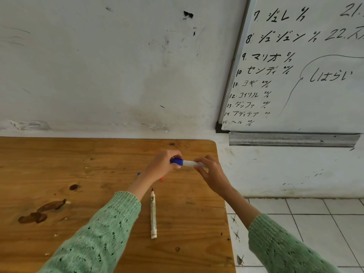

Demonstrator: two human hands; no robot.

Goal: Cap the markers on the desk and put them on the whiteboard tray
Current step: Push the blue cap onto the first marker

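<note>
A white marker with a blue cap is held level above the wooden desk, near its far right corner. My left hand grips the blue cap end, and my right hand holds the white barrel. An uncapped white marker with a dark red tip lies on the desk between my forearms, tip pointing away from me. A small red piece and a blue piece peek out from behind my left wrist. The metal whiteboard tray hangs on the wall to the right, with nothing in it.
The whiteboard with handwriting hangs above the tray. The desk stands against a white wall and its right edge drops to a tiled floor. Dark knots mark the desk's left side.
</note>
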